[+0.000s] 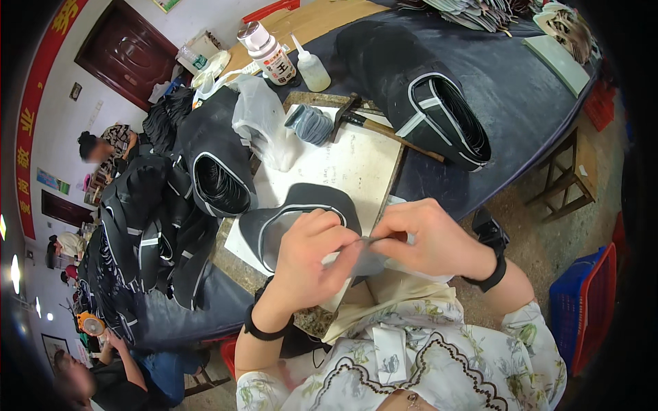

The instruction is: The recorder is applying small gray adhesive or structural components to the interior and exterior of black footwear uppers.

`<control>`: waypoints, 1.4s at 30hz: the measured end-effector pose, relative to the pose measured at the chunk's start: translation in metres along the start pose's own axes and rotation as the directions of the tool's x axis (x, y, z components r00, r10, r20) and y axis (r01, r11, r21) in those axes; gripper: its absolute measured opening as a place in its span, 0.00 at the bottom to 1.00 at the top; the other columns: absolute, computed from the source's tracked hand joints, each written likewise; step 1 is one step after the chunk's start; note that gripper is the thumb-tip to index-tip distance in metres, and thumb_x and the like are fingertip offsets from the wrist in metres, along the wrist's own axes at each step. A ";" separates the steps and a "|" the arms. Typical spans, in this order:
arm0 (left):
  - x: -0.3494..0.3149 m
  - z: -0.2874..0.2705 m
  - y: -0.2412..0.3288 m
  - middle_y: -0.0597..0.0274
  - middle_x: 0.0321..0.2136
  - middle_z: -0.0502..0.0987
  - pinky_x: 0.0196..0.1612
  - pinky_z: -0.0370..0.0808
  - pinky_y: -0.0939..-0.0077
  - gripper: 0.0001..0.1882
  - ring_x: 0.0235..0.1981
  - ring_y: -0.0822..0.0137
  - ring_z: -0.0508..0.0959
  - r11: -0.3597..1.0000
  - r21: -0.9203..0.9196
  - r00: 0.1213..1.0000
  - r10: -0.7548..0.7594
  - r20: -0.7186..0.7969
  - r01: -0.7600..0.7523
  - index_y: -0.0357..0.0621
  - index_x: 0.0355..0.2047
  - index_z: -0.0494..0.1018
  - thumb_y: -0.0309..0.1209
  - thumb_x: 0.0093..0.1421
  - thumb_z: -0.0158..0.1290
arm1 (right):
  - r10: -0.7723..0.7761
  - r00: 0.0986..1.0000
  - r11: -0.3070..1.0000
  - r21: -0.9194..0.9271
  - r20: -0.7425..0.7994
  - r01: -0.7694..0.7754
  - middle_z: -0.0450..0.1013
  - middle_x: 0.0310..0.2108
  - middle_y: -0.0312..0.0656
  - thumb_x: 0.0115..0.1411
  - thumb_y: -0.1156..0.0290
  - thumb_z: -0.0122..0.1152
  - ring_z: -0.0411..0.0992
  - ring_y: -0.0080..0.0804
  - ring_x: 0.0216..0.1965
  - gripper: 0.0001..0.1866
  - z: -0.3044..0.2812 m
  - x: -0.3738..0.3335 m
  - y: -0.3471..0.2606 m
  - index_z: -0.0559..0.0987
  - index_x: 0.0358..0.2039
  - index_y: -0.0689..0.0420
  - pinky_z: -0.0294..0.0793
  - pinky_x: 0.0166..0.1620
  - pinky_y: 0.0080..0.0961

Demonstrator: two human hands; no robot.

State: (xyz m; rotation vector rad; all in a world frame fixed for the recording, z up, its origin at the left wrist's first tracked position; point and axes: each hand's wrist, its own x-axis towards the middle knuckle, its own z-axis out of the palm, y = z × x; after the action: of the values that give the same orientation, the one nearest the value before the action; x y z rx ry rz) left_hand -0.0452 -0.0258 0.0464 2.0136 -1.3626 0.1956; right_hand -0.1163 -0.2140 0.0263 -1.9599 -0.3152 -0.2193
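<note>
My left hand (308,257) and my right hand (428,236) meet over the near edge of the white work board (363,161). Fingertips of both pinch the edge of a thin grey fabric piece (371,264), which hangs partly below them. Behind my left hand, a black shoe upper (322,194) with grey lining lies on the board, partly covered by that hand. Farther back on the board sit a small bundle of grey strips (314,128) and a hammer (397,136) with a wooden handle. A crumpled translucent plastic bag (264,123) rests at the board's left side.
Nested black uppers form one stack (384,68) at the back right and another (216,137) at left, beside a loose heap (140,212). A squeeze bottle (313,74) and a capped bottle (269,55) stand behind. Right: wooden stool (572,171), blue crate (576,294). People sit at left.
</note>
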 end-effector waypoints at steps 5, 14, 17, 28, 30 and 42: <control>-0.001 -0.002 -0.004 0.66 0.16 0.62 0.23 0.54 0.79 0.04 0.20 0.74 0.60 0.843 -0.470 0.964 -0.212 0.160 0.263 0.36 0.20 0.71 0.22 0.48 0.56 | 0.111 0.970 0.895 0.402 0.216 -0.192 0.69 0.18 0.43 0.50 0.73 0.61 0.65 0.20 0.21 0.08 -0.005 0.002 0.009 0.75 0.25 0.65 0.64 0.26 0.20; -0.005 -0.004 -0.008 0.62 0.21 0.69 0.25 0.63 0.80 0.06 0.22 0.71 0.68 0.886 -0.369 0.960 -0.251 0.127 0.280 0.39 0.28 0.73 0.22 0.48 0.57 | 0.098 0.930 0.991 0.047 0.353 -0.123 0.73 0.24 0.34 0.54 0.73 0.58 0.69 0.17 0.25 0.06 -0.009 0.010 0.010 0.75 0.28 0.62 0.69 0.31 0.17; -0.027 0.015 -0.015 0.67 0.33 0.73 0.34 0.68 0.87 0.19 0.30 0.80 0.70 0.664 -0.669 0.860 -0.505 -0.074 0.333 0.37 0.46 0.67 0.19 0.52 0.54 | 0.344 0.938 0.584 0.771 0.048 -0.254 0.74 0.29 0.40 0.57 0.78 0.54 0.73 0.24 0.28 0.05 -0.003 -0.004 0.027 0.72 0.34 0.62 0.73 0.34 0.19; -0.025 0.035 0.023 0.50 0.46 0.67 0.51 0.63 0.74 0.29 0.47 0.66 0.69 0.547 -0.800 0.791 -0.591 -0.159 0.247 0.35 0.59 0.49 0.13 0.54 0.37 | 0.275 0.921 0.604 0.795 -0.276 0.057 0.72 0.26 0.38 0.60 0.74 0.52 0.71 0.20 0.25 0.05 0.052 0.011 0.018 0.70 0.33 0.63 0.75 0.26 0.19; -0.027 0.035 0.022 0.49 0.47 0.66 0.53 0.61 0.72 0.28 0.49 0.66 0.67 0.502 -0.829 0.774 -0.617 -0.143 0.246 0.35 0.58 0.49 0.15 0.55 0.34 | 0.281 0.924 0.626 0.780 -0.260 0.030 0.71 0.26 0.38 0.60 0.73 0.52 0.71 0.20 0.25 0.06 0.048 0.011 0.016 0.69 0.33 0.64 0.76 0.26 0.19; -0.034 0.040 0.019 0.59 0.43 0.65 0.46 0.61 0.79 0.20 0.41 0.74 0.65 0.552 -0.811 0.744 -0.621 -0.246 0.193 0.32 0.52 0.59 0.31 0.63 0.33 | 0.255 0.952 0.703 0.709 -0.172 -0.060 0.70 0.26 0.38 0.59 0.73 0.53 0.71 0.18 0.25 0.07 0.042 0.008 0.005 0.70 0.31 0.64 0.76 0.25 0.18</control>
State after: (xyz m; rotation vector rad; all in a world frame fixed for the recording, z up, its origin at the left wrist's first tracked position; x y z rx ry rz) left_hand -0.0863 -0.0286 0.0087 1.3474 -0.4207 -0.0637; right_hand -0.1064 -0.1769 0.0076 -1.1662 -0.0313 -0.2009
